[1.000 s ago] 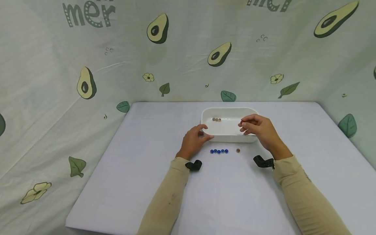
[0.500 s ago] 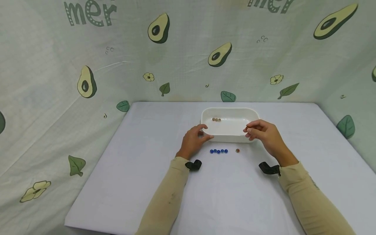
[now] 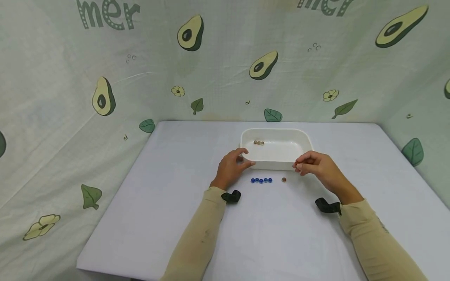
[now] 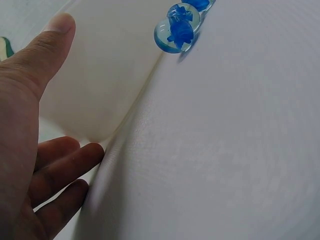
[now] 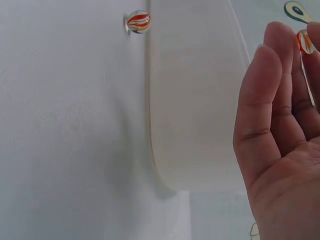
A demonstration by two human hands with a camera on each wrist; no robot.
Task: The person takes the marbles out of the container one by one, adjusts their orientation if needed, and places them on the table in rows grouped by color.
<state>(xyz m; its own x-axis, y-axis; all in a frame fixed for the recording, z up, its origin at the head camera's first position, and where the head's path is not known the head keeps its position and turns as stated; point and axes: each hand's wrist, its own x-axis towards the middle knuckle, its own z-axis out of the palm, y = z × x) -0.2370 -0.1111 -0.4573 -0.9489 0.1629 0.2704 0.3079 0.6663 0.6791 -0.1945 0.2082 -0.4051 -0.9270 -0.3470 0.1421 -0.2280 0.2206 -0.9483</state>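
Note:
My left hand (image 3: 230, 168) grips the left front corner of a white plastic tray (image 3: 277, 150), thumb on the front side and fingers round the end. Over the tray's front right corner, my right hand (image 3: 321, 169) pinches a clear marble with orange swirls (image 5: 306, 42) between thumb and fingertips. One more orange-swirled marble (image 3: 284, 180) lies on the table just in front of the tray. To its left sits a row of several blue marbles (image 3: 261, 180). Inside the tray, near its back left, are three brownish marbles (image 3: 259, 143).
A white-covered table (image 3: 168, 195) spreads around the tray. Behind it and along the sides hangs a pale cloth (image 3: 218, 70) printed with avocados and leaves. Each wrist carries a black camera mount (image 3: 327, 205).
My right hand has moved from over the tray to the right and towards me, keeping the marble pinched. The left hand has stayed at the tray's corner.

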